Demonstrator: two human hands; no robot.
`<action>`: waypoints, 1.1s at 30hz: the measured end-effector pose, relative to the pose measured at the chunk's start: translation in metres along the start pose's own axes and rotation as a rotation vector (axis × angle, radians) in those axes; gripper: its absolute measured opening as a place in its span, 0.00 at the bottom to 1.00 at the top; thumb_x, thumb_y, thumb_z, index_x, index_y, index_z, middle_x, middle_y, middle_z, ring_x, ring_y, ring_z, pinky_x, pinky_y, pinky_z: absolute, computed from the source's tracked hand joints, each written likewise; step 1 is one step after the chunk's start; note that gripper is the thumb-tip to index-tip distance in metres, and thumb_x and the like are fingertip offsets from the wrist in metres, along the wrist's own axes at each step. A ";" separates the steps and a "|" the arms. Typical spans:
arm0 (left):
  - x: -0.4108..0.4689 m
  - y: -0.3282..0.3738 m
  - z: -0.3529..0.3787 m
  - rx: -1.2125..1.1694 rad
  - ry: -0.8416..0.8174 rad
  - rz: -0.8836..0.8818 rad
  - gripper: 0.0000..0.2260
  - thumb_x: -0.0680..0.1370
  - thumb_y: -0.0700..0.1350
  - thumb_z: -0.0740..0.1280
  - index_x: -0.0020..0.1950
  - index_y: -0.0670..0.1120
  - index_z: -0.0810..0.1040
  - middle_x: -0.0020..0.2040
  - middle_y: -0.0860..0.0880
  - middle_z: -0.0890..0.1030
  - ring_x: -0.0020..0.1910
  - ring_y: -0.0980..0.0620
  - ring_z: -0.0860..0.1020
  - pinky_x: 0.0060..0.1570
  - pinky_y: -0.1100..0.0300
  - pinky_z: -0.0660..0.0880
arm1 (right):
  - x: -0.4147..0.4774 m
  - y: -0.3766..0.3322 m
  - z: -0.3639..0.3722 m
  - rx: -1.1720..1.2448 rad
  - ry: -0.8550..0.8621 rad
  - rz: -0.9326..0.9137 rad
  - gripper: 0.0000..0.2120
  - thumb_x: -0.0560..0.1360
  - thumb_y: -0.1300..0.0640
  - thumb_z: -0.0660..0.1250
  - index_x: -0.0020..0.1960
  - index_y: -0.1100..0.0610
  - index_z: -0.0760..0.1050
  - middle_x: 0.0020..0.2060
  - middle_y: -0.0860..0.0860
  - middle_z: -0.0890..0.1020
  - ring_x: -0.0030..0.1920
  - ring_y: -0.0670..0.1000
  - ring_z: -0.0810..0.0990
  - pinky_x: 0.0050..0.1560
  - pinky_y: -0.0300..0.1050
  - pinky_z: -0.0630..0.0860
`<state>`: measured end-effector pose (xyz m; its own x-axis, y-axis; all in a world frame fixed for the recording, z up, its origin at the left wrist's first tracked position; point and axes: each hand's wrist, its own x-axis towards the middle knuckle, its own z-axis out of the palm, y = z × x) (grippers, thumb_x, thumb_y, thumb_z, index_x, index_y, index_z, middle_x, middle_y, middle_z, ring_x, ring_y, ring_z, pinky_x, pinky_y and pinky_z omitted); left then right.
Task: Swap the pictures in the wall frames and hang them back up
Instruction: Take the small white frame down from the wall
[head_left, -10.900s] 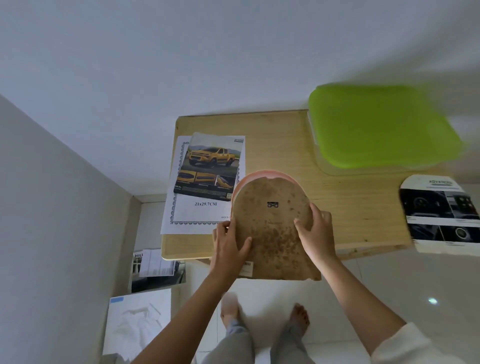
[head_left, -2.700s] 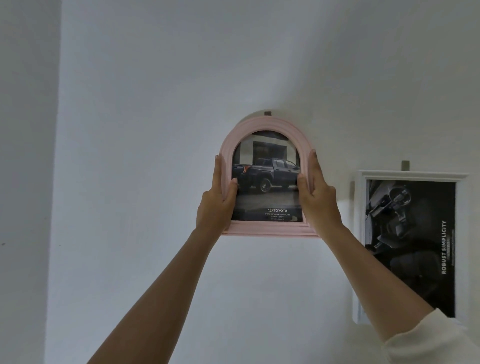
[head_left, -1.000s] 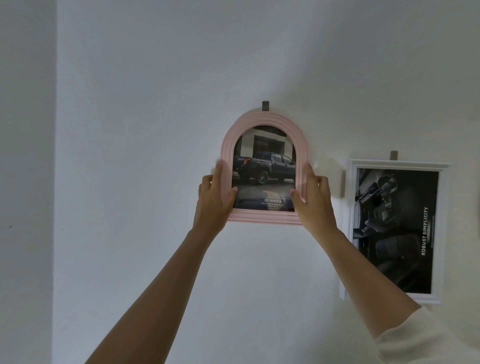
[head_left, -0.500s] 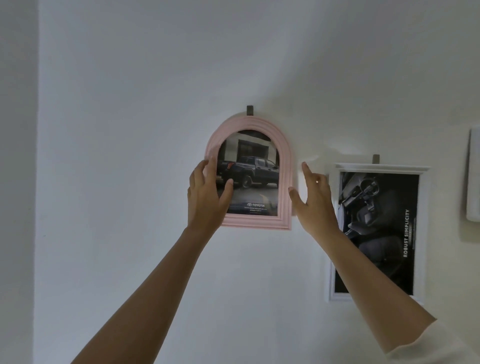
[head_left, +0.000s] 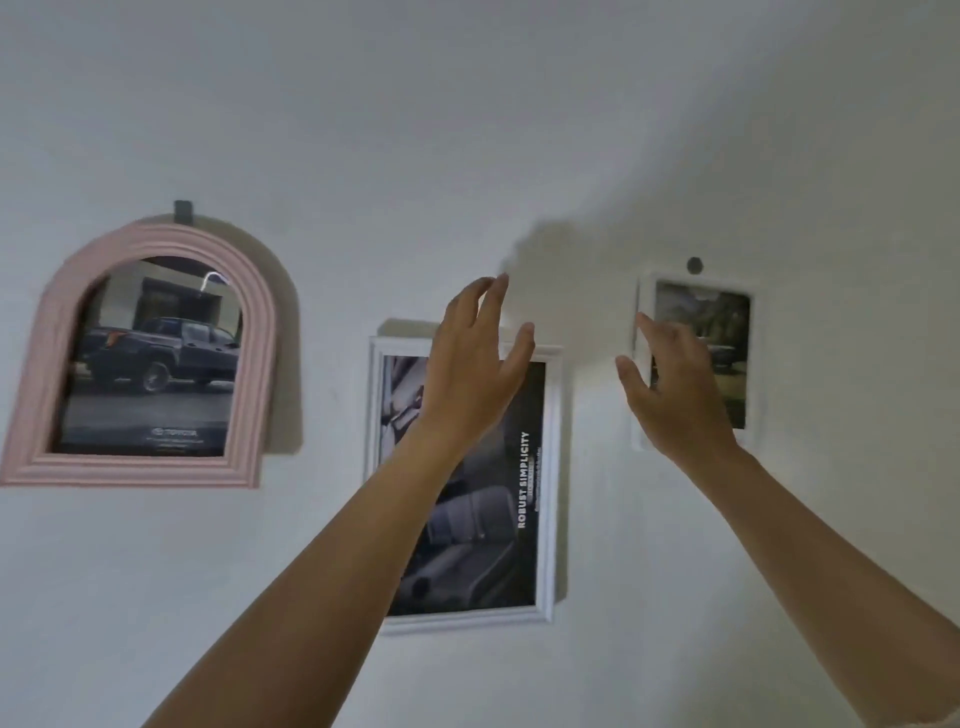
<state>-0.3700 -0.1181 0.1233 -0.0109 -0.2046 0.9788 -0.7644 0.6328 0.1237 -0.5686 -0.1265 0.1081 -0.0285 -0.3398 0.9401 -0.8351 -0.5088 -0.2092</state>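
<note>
Head view, blurred by motion throughout. Far left on the white wall (head_left: 519, 130): pink arched frame (head_left: 257, 364), hung from a dark hook (head_left: 183, 212) at its crown; inside, a picture of a dark pickup truck (head_left: 150, 364), caption beneath too smeared to read; lower left corner of the frame cut off by the picture edge.

Centre: white rectangular frame (head_left: 551, 467) with a dark print (head_left: 483, 545) marked "ROBUST SIMPLICITY"; top edge and upper left part hidden behind the left hand (head_left: 470, 374) and forearm; no hanger visible.

Left hand raised, fingers spread and straight, gripping nothing; touching the frame or merely in front of it: cannot tell.

Right: small white frame (head_left: 756, 364) under a round dark peg (head_left: 694, 265); picture (head_left: 727, 322) hazy, perhaps trees and a vehicle; left and lower parts covered by the right hand (head_left: 675, 395).

Right hand likewise relaxed and spread, holding nothing; fingertips over the frame's left edge, contact unclear.
</note>
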 end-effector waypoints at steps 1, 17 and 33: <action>-0.001 0.015 0.023 -0.014 -0.027 0.004 0.24 0.80 0.52 0.58 0.73 0.44 0.62 0.70 0.46 0.66 0.69 0.50 0.64 0.66 0.58 0.62 | -0.001 0.026 -0.009 -0.010 0.000 0.017 0.23 0.78 0.53 0.60 0.71 0.54 0.63 0.66 0.55 0.68 0.65 0.54 0.68 0.62 0.47 0.67; -0.032 0.092 0.218 -0.324 -0.051 -0.313 0.24 0.82 0.46 0.55 0.76 0.52 0.51 0.59 0.51 0.66 0.50 0.58 0.72 0.51 0.65 0.69 | -0.013 0.218 0.000 0.422 -0.004 0.362 0.20 0.79 0.59 0.58 0.70 0.57 0.63 0.56 0.51 0.69 0.54 0.48 0.72 0.53 0.36 0.70; -0.047 0.121 0.157 -0.646 -0.034 -0.397 0.22 0.83 0.44 0.49 0.76 0.52 0.48 0.53 0.63 0.63 0.49 0.79 0.67 0.43 0.76 0.71 | -0.045 0.156 -0.037 0.556 0.086 0.328 0.21 0.80 0.58 0.54 0.73 0.52 0.59 0.58 0.50 0.67 0.60 0.50 0.72 0.59 0.52 0.76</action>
<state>-0.5635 -0.1495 0.0664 0.1582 -0.5245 0.8366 -0.1859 0.8163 0.5469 -0.7176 -0.1609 0.0431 -0.2968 -0.4946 0.8169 -0.3671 -0.7306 -0.5757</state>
